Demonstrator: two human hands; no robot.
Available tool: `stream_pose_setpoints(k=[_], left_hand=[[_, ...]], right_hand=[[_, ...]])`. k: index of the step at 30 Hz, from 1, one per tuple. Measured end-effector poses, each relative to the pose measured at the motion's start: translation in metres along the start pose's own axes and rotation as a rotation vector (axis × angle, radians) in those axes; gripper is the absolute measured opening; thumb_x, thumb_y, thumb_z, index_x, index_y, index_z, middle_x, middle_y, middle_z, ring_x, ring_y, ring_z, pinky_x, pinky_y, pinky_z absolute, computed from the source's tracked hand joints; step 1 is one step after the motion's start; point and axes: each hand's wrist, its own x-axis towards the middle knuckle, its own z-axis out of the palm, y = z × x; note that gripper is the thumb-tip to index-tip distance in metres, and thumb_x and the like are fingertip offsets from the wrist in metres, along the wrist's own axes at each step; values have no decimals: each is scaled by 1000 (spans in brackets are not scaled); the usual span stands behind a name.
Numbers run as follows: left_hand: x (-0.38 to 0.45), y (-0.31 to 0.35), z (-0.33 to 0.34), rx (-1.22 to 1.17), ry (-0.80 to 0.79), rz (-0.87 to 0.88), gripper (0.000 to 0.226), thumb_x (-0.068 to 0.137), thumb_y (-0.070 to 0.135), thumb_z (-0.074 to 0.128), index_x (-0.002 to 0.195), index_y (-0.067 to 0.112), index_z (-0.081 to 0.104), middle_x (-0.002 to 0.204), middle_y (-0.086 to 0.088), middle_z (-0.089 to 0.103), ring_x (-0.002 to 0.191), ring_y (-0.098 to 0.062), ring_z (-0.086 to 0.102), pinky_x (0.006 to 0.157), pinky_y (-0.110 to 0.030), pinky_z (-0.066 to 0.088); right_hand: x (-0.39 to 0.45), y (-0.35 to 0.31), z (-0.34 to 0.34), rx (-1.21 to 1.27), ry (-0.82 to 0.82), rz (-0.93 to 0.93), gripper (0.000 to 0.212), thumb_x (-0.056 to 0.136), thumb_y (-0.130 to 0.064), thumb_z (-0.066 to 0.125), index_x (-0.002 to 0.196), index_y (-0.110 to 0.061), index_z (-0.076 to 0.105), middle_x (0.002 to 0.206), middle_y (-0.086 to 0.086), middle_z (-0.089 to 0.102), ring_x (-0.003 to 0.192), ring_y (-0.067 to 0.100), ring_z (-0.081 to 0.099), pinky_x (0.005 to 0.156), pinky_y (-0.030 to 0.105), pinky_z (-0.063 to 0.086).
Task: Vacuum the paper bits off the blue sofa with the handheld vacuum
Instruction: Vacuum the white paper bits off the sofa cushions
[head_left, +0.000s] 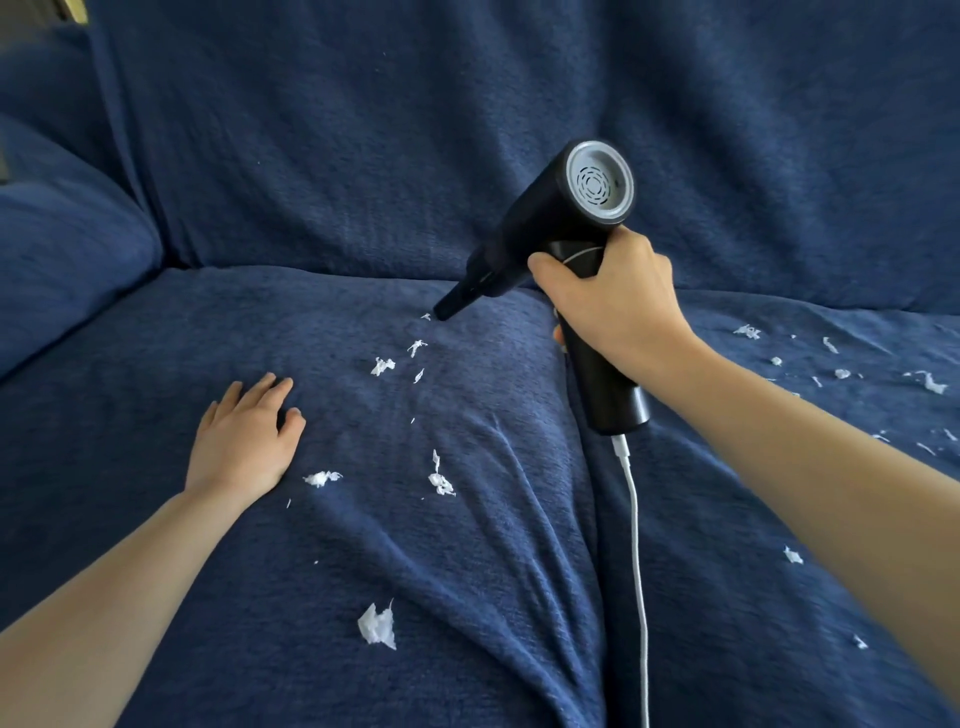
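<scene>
The right hand (618, 306) grips the handle of the black handheld vacuum (550, 228), fingers curled round it; the nozzle points down-left, its tip just beside a small paper bit on the blue sofa (311, 182) seat. The left hand (244, 441) rests flat on the seat, fingers straight. Paper bits (439, 478) lie scattered across both cushions. A white cable (638, 545) hangs from the handle base

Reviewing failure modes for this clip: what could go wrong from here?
1. The white charging cable hangs from the black handheld vacuum gripped by the right hand; it may drag across the seat and scatter the white paper bits.
2. The left hand presses the blue sofa cover flat, yet folds run nearby; the large white paper scrap beside one could get trapped.
3. That scrap might clog the narrow nozzle.
</scene>
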Motion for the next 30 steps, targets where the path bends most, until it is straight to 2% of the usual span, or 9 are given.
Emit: stream_pose_setpoints(k=[5, 9, 11, 15, 17, 22, 26, 30], left_hand=[[-14, 3, -3, -37, -1, 10, 48, 100, 29, 35, 147, 18, 36, 156, -1, 29, 145, -28, 20, 118, -43, 18], [-24, 1, -4, -36, -15, 23, 49, 100, 27, 36, 148, 18, 35, 157, -1, 28, 146, -27, 20, 119, -43, 18], [-25, 1, -4, -35, -13, 26, 49, 99, 27, 37, 147, 17, 36, 156, -2, 29, 145, -28, 21, 118, -43, 19], [-28, 2, -6, -52, -19, 32, 48, 100, 27, 35, 147, 17, 36, 157, -2, 28, 146, -27, 20, 118, -43, 18], [-34, 2, -7, -65, -21, 39, 48, 100, 27, 35, 147, 17, 36, 157, -1, 27, 146, -26, 19, 118, -42, 18], [-60, 3, -12, -113, -20, 53, 46, 100, 26, 35, 146, 16, 39, 156, 1, 29, 146, -22, 20, 118, -40, 21], [-77, 1, -14, -130, -11, 75, 45, 100, 23, 37, 144, 14, 42, 154, -1, 33, 145, -21, 23, 119, -40, 19], [-91, -4, -16, -112, -10, 89, 46, 100, 25, 36, 145, 15, 40, 155, 0, 32, 145, -19, 23, 119, -39, 18]], right_hand=[[-6, -12, 11, 8, -21, -35, 22, 90, -37, 65, 80, -22, 52, 66, -1, 67, 49, 11, 68, 57, 19, 53], [-10, -14, 15, -30, -38, -49, 23, 90, -37, 64, 83, -18, 54, 60, -2, 64, 39, 3, 62, 45, 6, 42], [-14, -13, 10, -45, -31, -49, 22, 90, -37, 64, 86, -16, 56, 59, -1, 64, 41, 4, 63, 45, 6, 42], [-26, -14, 0, -78, -19, -41, 22, 89, -38, 64, 87, -18, 57, 61, -2, 66, 48, 7, 67, 57, 17, 53], [-35, -16, -4, -73, -20, -33, 23, 89, -38, 65, 90, -17, 58, 66, -2, 67, 50, 8, 68, 58, 21, 56], [-64, -23, -11, -32, -39, -18, 24, 90, -37, 66, 91, -14, 60, 64, -2, 66, 48, 8, 67, 48, 8, 45], [-82, -29, -9, -33, -54, -37, 23, 89, -38, 68, 87, -18, 58, 62, -4, 66, 50, 13, 69, 72, 29, 59], [-91, -33, -4, -3, -52, -30, 25, 89, -40, 68, 89, -17, 58, 65, -4, 66, 50, 15, 69, 71, 34, 61]])
